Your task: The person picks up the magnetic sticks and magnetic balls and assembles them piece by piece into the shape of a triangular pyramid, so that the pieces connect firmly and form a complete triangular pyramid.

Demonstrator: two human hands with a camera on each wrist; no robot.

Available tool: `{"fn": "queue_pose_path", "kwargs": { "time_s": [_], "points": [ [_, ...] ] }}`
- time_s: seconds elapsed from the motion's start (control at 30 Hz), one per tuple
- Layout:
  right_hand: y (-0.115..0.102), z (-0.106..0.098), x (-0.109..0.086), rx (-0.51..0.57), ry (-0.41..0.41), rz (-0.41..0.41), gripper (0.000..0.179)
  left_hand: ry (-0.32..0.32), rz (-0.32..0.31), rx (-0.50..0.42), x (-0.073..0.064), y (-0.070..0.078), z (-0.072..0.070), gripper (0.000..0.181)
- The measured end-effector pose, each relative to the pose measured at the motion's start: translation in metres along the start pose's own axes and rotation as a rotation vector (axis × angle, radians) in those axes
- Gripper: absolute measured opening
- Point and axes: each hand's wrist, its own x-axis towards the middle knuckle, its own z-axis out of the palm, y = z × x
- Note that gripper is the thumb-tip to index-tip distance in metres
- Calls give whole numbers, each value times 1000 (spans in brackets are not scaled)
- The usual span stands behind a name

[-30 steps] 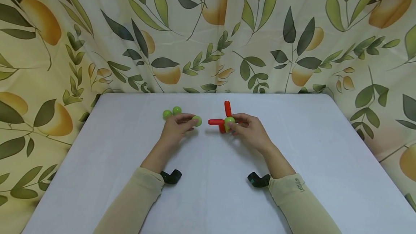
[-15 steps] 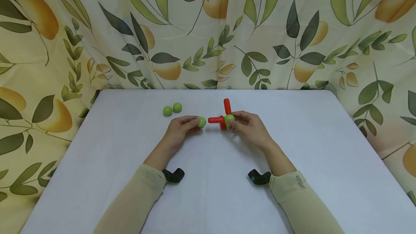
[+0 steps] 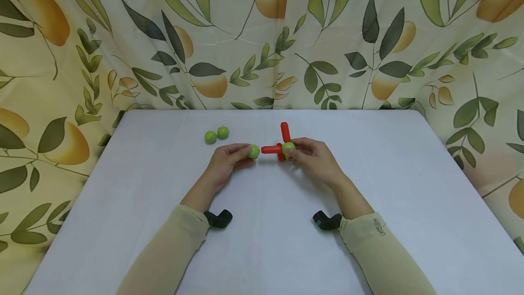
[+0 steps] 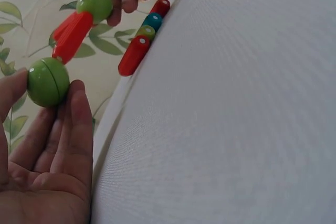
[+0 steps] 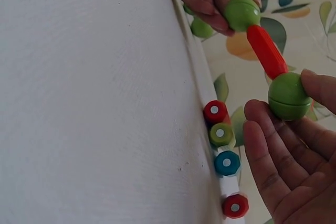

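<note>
My left hand [image 3: 229, 162] pinches a green ball [image 3: 254, 151] with a seam round it between thumb and fingers. The right hand [image 3: 317, 160] pinches another green ball [image 3: 288, 148], which has red rods on it. One red rod [image 3: 270, 150] points left at the left hand's ball, its end almost at that ball; whether they touch I cannot tell. A second red rod [image 3: 285, 132] points away, and part of a further red piece [image 3: 281, 155] shows beneath. In the left wrist view the rod [image 4: 74, 36] spans between both balls.
Two loose green balls [image 3: 216, 134] lie on the white table [image 3: 262, 240] behind the left hand. Both wrist views show a row of red, green and blue pieces [image 5: 227, 163] with pale end dots along the table's edge. Patterned cloth [image 3: 262, 58] hangs behind.
My left hand has moved right with its green ball, bringing it up to the end of the left-pointing red rod. The right hand has stayed nearly in place.
</note>
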Motion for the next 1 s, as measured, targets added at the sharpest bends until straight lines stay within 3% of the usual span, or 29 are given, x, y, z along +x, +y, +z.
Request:
{"fn": "queue_pose_path", "kwargs": {
  "time_s": [0.63,1.0],
  "points": [
    [0,2,0,11,-72,26,39,-21,22,-19,1,0,-1,33],
    [1,2,-2,23,-91,38,35,-33,16,22,0,-4,0,34]
  ]
}}
